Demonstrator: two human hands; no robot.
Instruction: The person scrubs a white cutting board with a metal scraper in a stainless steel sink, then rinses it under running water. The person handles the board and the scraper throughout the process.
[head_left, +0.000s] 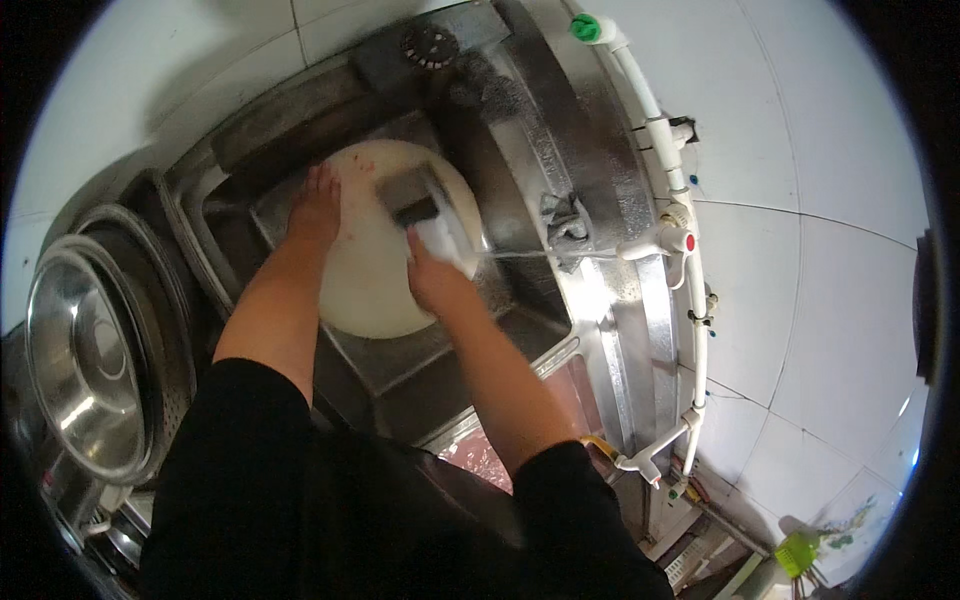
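A round whitish cutting board (360, 277) lies in a stainless steel sink basin (360, 360), with small reddish marks near its far edge. Flat against the board's left edge rests my left hand (316, 206), holding nothing that I can see. My right hand (442, 281) grips a flat tool (409, 191) with a broad grey rectangular head, over the board's right half. Motion blur hides the tool's exact kind, and a white patch beside my fingers is unclear. From a white tap (656, 244) on the right, a thin stream of water (540, 255) reaches the board's right edge.
A grey cloth (568, 225) lies on the steel ledge below the tap. Stacked metal bowls (94, 360) stand at the left. Pinkish liquid (480, 457) fills a neighbouring basin under my right forearm. White pipes (697, 315) run along the tiled wall.
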